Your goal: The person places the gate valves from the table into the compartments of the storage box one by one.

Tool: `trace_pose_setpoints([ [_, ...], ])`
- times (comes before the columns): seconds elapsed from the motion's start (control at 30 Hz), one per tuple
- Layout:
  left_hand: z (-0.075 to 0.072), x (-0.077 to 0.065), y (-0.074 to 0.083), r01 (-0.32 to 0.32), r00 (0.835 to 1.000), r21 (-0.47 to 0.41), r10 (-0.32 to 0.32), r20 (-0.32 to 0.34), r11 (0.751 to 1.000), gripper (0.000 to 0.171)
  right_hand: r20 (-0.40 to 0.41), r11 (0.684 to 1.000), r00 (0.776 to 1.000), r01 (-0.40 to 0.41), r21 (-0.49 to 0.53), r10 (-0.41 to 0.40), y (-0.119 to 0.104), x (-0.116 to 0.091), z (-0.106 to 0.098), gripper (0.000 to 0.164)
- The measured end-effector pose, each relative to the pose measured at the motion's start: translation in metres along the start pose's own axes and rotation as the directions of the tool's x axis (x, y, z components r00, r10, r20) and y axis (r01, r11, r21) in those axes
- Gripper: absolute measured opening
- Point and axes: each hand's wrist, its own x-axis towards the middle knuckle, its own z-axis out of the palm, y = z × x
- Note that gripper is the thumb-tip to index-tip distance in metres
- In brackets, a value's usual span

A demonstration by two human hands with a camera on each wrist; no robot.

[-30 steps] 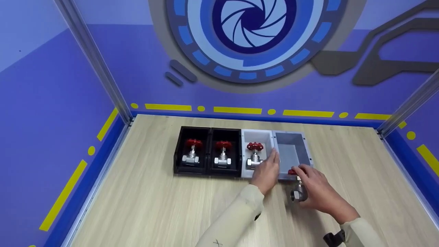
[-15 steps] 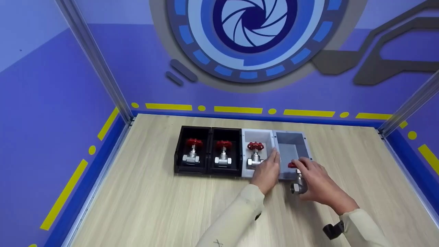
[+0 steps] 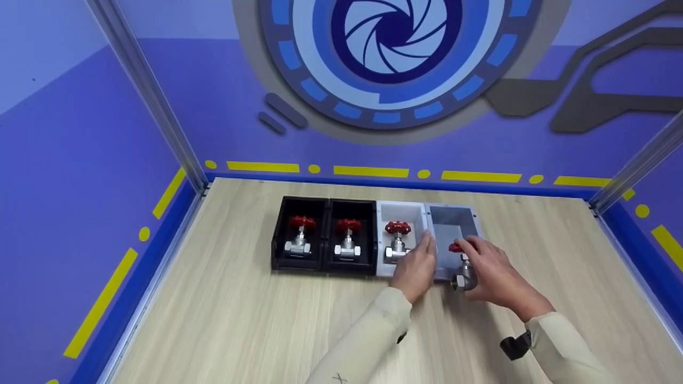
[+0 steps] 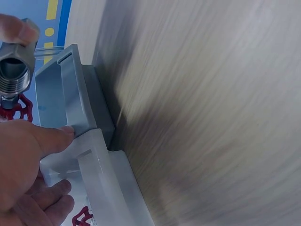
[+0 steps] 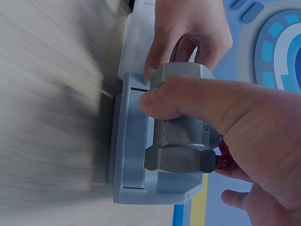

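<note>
My right hand (image 3: 493,274) grips a steel gate valve (image 3: 466,271) with a red handwheel, thumb across its threaded body in the right wrist view. The valve (image 5: 181,141) is held over the front lip of the grey bin (image 3: 445,236), its handwheel toward the bin's inside. My left hand (image 3: 416,269) holds the adjoining walls of the grey bin and the white bin (image 3: 403,208). In the left wrist view its thumb (image 4: 56,139) is at the front corner between them, other fingers inside the white bin. A second valve (image 3: 396,242) stands in that white bin.
Two black bins (image 3: 299,202) join the row on the left, each with a red-handled valve (image 3: 347,240) inside. The row stands on a wooden tabletop (image 3: 240,320). A printed blue panel (image 3: 213,106) rises behind, with metal frame posts (image 3: 155,101) at the corners.
My right hand has carried the valve forward, away from me, from in front of the grey bin to over its front lip. The left hand has stayed in place.
</note>
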Motion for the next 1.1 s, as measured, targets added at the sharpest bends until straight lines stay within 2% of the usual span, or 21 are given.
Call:
trace_pose_setpoints([
  [0.23,-0.001,0.000,0.001,0.013,0.999,-0.015,-0.013,0.034,1.000,0.065,-0.004,0.999,1.000,-0.022,0.028,0.022,0.007,0.009,0.000,0.106],
  [0.63,0.001,0.002,0.001,0.020,0.999,0.014,-0.020,0.044,1.000,0.067,0.022,0.999,0.999,-0.040,0.024,0.039,0.010,0.020,0.003,0.103],
  [1.1,0.001,0.000,0.001,0.015,1.000,0.007,-0.015,0.025,1.000,0.067,0.060,0.996,0.995,-0.086,0.036,0.083,0.017,0.033,0.008,0.102],
])
